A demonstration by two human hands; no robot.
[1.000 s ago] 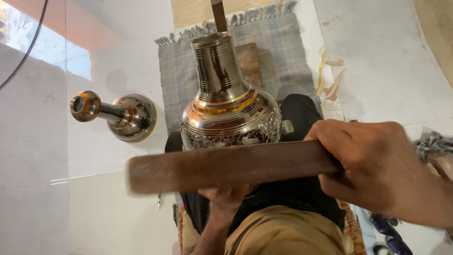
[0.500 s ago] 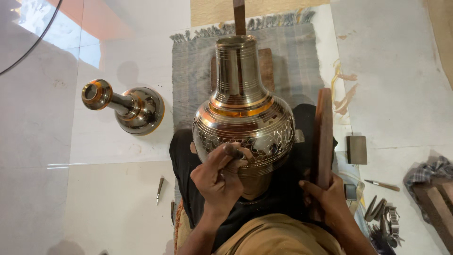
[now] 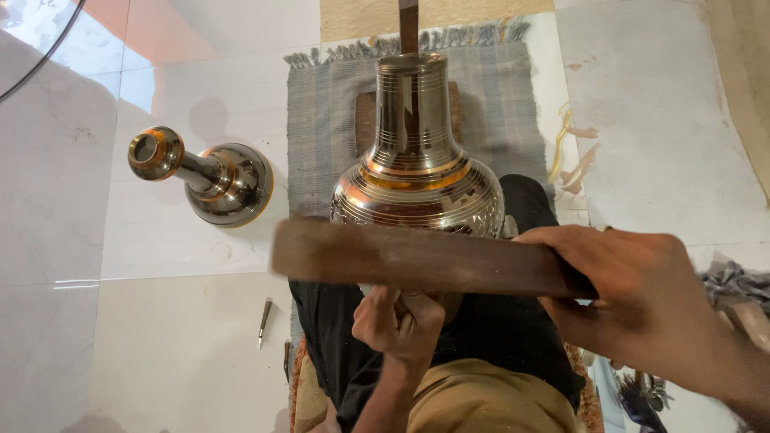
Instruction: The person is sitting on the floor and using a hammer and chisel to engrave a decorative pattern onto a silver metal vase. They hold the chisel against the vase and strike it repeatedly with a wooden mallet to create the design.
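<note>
Across the lap, over a dark cloth (image 3: 337, 321), lies a large engraved metal vase (image 3: 417, 188), neck pointing away onto a grey fringed mat (image 3: 489, 104). Below its belly, left hand (image 3: 399, 321) closed around what looks like a small chisel, tip hidden behind the wood, so contact with the metal cannot be told. Right hand (image 3: 642, 301) clenched on one end of a flat wooden bat (image 3: 425, 258), held crosswise over the vase's lower belly and blurred with motion. To strike well: keep the punch steady on the pattern line, land the bat flat and light, hold the vase firmly between the knees, let the wrist do the work. Off to the left on the pale floor (image 3: 160, 337), well apart, a smaller long-necked vase (image 3: 212, 176) on its side; near the knee, a thin loose tool (image 3: 264, 318). Compared with half a second ago: bat then upright beside the right thigh, now swung level; left hand then up on the engraved band, now lower under the bat.
</note>
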